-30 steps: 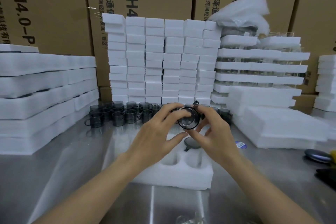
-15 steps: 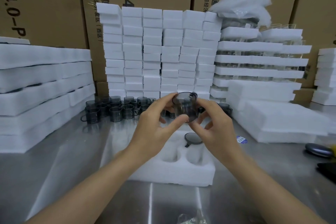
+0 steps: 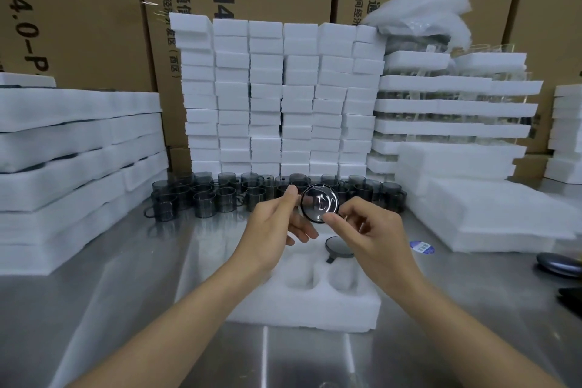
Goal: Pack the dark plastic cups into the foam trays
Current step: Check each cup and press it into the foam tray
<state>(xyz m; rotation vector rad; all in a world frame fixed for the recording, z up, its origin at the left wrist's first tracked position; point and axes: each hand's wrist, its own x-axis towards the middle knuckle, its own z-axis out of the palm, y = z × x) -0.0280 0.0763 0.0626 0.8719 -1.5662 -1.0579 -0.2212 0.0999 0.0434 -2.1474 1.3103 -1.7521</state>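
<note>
Right now you have one dark plastic cup (image 3: 319,203) up in the air between both hands, above the far edge of the foam tray (image 3: 302,312) and in front of the row of loose cups (image 3: 226,195) lined up along the far side of the metal table (image 3: 126,309). You've turned it on its side: one round end faces straight back at you, so its long axis runs near to far, roughly level. That end is glossy and catches the light, and I cannot tell whether it is the mouth or the base. Its handle does not show.

Your left hand (image 3: 277,224) pinches the cup's left rim between thumb and forefinger, with the other fingers curled loosely below. Your right hand (image 3: 368,230) grasps it from the lower right, thumb tip on the rim and the fingers wrapped behind. Both hands are closed on the same cup.

Below, the tray lies flat near the middle of the table. A second cup (image 3: 338,249) sits upright in its far right pocket, round end up, with the handle stub pointing near and to the left. The two near pockets show bare white foam.

Behind the row of cups stands a wall of stacked foam blocks (image 3: 277,98), with cardboard boxes (image 3: 78,16) at the back. Wide foam slabs (image 3: 78,151) are piled at the left, and more layered foam (image 3: 456,110) at the right. A small blue sticker (image 3: 422,247) lies on the table just right of your right hand.
</note>
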